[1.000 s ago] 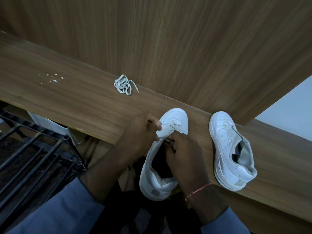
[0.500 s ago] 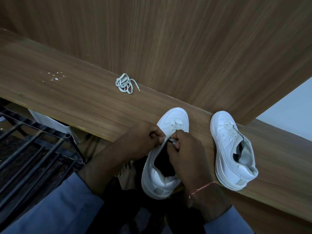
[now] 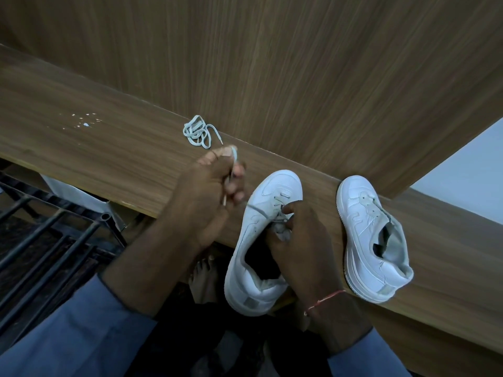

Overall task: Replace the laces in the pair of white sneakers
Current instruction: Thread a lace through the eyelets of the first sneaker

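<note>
Now | left hand (image 3: 212, 186) fisted round lace (image 3: 234, 158), centre frame | right hand (image 3: 299, 246) pinches sneaker (image 3: 272, 186) at eyelets, lower centre | risk: hard tug snags lace, drags overhanging sneaker off shelf (image 3: 109, 148).

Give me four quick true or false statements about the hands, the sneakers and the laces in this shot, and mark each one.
1. The left hand grips a lace that runs to the near sneaker. True.
2. The right hand holds the other sneaker. False: it pinches at the near sneaker's eyelets; the other sneaker lies untouched to its right.
3. A bundled lace lies on the wooden ledge. True.
4. A red thread is tied round the left wrist. False: it is on the right wrist.
</note>
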